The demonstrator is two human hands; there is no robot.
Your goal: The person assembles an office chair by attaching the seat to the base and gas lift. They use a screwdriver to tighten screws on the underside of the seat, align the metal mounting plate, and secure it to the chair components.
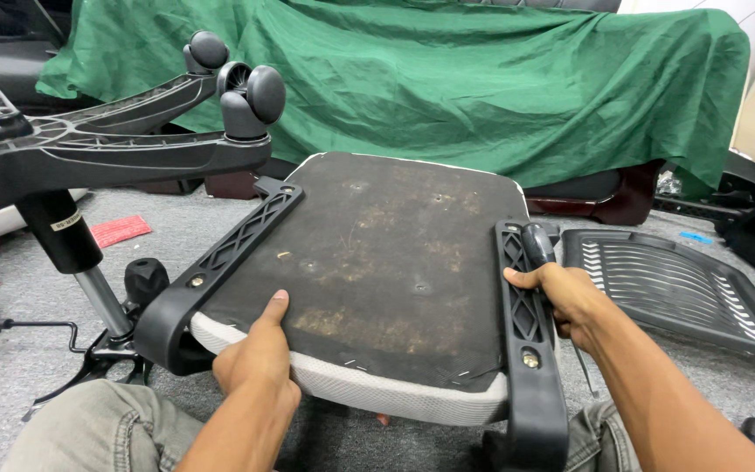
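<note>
The person is steadying an upturned office-chair seat pad with a black fabric underside and a white mesh edge (377,271), which is resting tilted across the lap on grey trousers (89,428), its dusty underside facing up and showing several screw holes. The left hand (259,358) is gripping the seat's near edge, thumb pressing flat on the black fabric and the other fingers curling under the white rim, out of sight. The right hand (565,301) is closing around a dark-handled tool, apparently a screwdriver (536,243), and is resting against the right black plastic armrest bracket (526,332), where a brass-coloured bolt (530,357) is sitting in its hole. A matching left black plastic armrest bracket (220,262) is lying along the other side with its own bolt. The work looks to be at the armrest fastening stage; a next move would call for keeping the seat from rocking while the tool tip is being lined up squarely with a bolt head. A black five-arm chair base with castor wheels (133,140) is standing at the left, a black slatted plastic backrest shell (675,284) is lying on the grey carpet at the right, and a green cloth (482,79) is draping furniture behind.
</note>
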